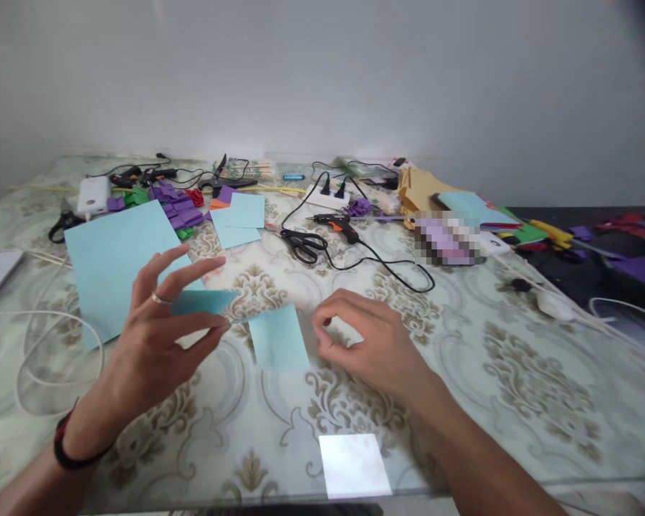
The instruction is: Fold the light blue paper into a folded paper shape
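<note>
A light-blue piece of paper [280, 340] is held just above the patterned table cover, bent so that one part lies behind my left fingers and another reaches to the right. My left hand [164, 322] pinches it between thumb and index finger, its other fingers raised. Just off the paper's right edge is my right hand [368, 340], thumb and fingertips brought together in a pinch. No thing shows between those fingertips. Beyond my left hand lies a large light-blue sheet [118, 265], partly covered by it. Smaller blue pieces [239, 218] lie farther back.
Black scissors [304, 246] and a glue gun [340, 225] with a looping cord lie mid-table. Behind them stands a white power strip [327, 197]. Purple folded paper pieces [175, 204] are heaped at back left. White cables [596, 322] cross the right side.
</note>
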Action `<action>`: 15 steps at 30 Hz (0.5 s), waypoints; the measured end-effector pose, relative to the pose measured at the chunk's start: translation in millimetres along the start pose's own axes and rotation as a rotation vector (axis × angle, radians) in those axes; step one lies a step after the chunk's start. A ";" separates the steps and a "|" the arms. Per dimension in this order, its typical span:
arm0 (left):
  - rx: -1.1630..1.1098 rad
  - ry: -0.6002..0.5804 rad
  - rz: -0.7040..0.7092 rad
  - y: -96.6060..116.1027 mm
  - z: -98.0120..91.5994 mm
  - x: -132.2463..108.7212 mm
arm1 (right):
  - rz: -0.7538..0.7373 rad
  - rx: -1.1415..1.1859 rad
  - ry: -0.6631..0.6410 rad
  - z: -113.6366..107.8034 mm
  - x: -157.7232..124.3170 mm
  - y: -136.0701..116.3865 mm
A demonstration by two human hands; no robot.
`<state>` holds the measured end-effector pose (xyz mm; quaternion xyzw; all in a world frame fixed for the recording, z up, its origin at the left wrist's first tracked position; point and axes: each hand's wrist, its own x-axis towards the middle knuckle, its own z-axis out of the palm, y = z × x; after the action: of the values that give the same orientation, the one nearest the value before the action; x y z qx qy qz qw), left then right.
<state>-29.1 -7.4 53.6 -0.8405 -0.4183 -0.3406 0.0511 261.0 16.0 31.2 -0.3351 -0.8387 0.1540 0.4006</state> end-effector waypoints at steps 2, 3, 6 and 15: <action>0.043 0.017 0.000 -2.8 -0.4 0.5 | 0.039 0.016 0.041 -5.6 0.9 1.5; 0.067 0.022 0.004 -1.5 1.0 -0.2 | 0.047 0.023 0.064 -6.4 1.2 0.7; 0.117 0.011 0.026 10.8 10.6 -5.3 | 0.008 0.058 0.058 0.9 0.5 -6.8; -0.046 -0.060 -0.026 26.5 23.3 -9.9 | -0.091 0.025 -0.051 28.5 -6.6 -15.7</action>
<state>-1.4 -22.4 35.0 -0.8457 -0.4225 -0.3255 0.0147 235.0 0.3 17.7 -0.2874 -0.8612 0.1545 0.3898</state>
